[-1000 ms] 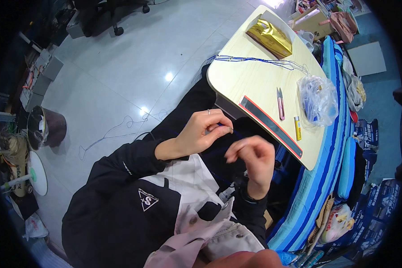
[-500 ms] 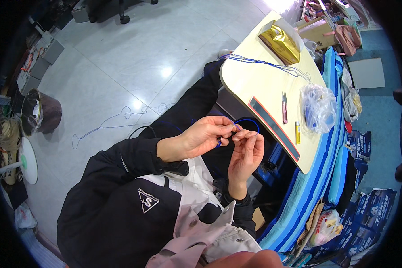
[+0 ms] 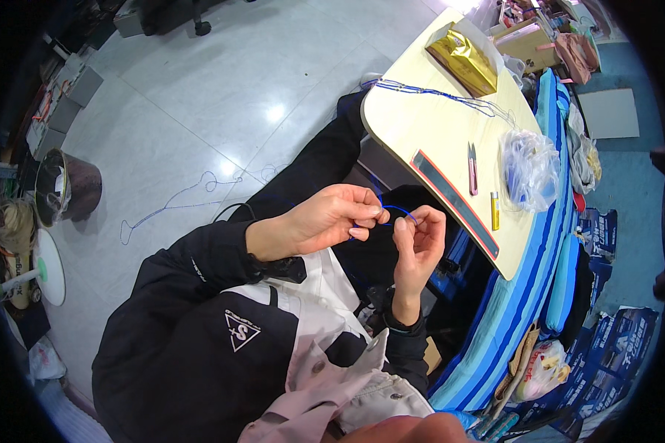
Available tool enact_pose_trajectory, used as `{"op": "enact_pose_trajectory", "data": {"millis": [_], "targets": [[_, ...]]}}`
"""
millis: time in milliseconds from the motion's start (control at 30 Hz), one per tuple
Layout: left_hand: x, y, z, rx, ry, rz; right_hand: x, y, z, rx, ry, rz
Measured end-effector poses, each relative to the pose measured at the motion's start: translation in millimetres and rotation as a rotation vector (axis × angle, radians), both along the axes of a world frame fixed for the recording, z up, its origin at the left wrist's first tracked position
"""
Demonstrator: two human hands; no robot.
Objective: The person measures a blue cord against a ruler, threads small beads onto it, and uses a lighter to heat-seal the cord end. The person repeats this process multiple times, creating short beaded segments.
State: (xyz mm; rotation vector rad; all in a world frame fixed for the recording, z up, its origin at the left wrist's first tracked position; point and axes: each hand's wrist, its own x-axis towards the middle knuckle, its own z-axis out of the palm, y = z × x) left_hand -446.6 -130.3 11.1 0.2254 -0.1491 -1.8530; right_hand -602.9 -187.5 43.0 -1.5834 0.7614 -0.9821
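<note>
A thin blue cord (image 3: pixel 400 208) arches between my two hands above my lap. My left hand (image 3: pixel 332 221) pinches it between thumb and fingertips. The thumb and forefinger of my right hand (image 3: pixel 420 247) close on the cord's other side, a little way to the right. Its long tail (image 3: pixel 174 210) trails left over my dark trouser leg and the floor in loose loops. What lies inside the curled fingers of my left hand is hidden.
On the pale table (image 3: pixel 406 125) at the right lie blue cords (image 3: pixel 436 92), pink-handled snips (image 3: pixel 472 173), a dark ruler (image 3: pixel 454 203), a yellow tube (image 3: pixel 494 211), a plastic bag (image 3: pixel 528 173) and a gold packet (image 3: pixel 465 63). A bin (image 3: pixel 77 186) stands at left.
My hands have moved apart, the right one slightly to the right and the left one slightly left. The cord between them now spans a wider gap.
</note>
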Motion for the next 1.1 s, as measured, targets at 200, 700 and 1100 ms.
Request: {"op": "enact_pose_trajectory", "data": {"millis": [200,700,1100], "targets": [[2,4,3,-0.007,-0.166,-0.176,-4,-18,16,-0.772,0.499,0.217],[14,5,7,0.014,-0.262,-0.177,-22,-5,9,0.434,-0.006,0.558],[13,6,10,0.013,-0.311,-0.196,-25,-10,3,0.262,0.042,0.621]]}}
